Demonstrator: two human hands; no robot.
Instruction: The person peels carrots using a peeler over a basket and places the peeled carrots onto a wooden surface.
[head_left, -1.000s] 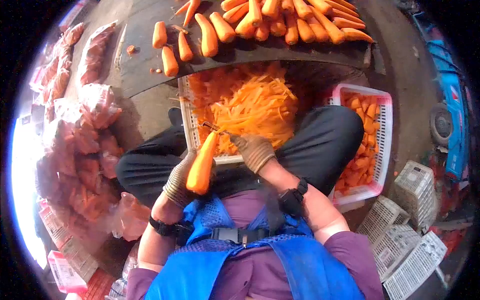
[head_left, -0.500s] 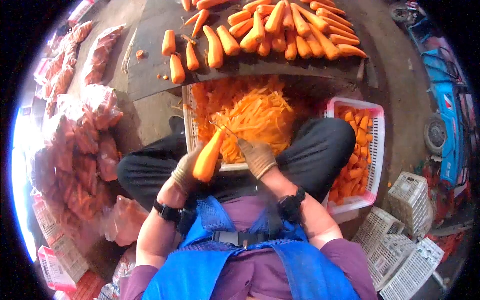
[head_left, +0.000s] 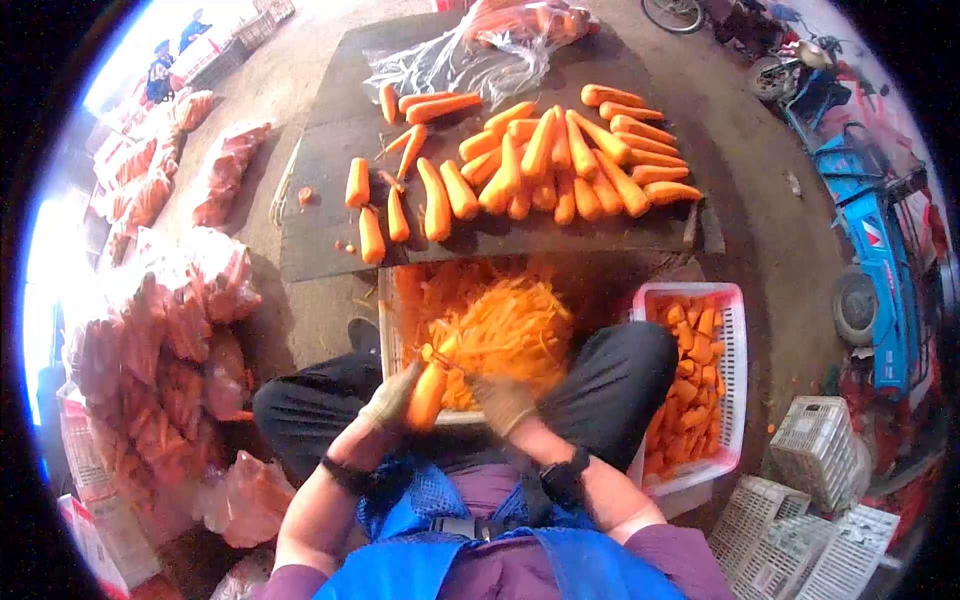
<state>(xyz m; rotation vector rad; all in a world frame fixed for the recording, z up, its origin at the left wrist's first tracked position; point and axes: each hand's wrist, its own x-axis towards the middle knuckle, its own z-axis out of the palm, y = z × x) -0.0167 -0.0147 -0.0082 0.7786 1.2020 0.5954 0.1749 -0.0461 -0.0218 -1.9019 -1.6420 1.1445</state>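
My left hand (head_left: 388,402), in a work glove, is closed around a peeled-looking carrot (head_left: 426,396) that points away from me. My right hand (head_left: 505,404), gloved too and smeared by motion, grips a thin metal peeler (head_left: 456,366) against the carrot's far end. A strip of peel (head_left: 440,346) shows at that end. Below both hands, between my legs, stands a pale crate (head_left: 388,310) heaped with orange carrot peelings (head_left: 515,330). Ahead, whole carrots (head_left: 540,150) lie in rows and a pile on a dark board (head_left: 330,225).
Right of my knee is a white-and-pink basket (head_left: 735,400) of carrot chunks (head_left: 690,385). Empty crates (head_left: 815,450) stand beyond it, near a blue vehicle (head_left: 865,240). Bagged carrots (head_left: 160,350) are stacked at my left. A clear plastic bag (head_left: 470,65) lies on the board's far end.
The view has tilted up, showing more of the board and the plastic bag. My right hand and the peeler have moved along the carrot, where a strip of peel now shows.
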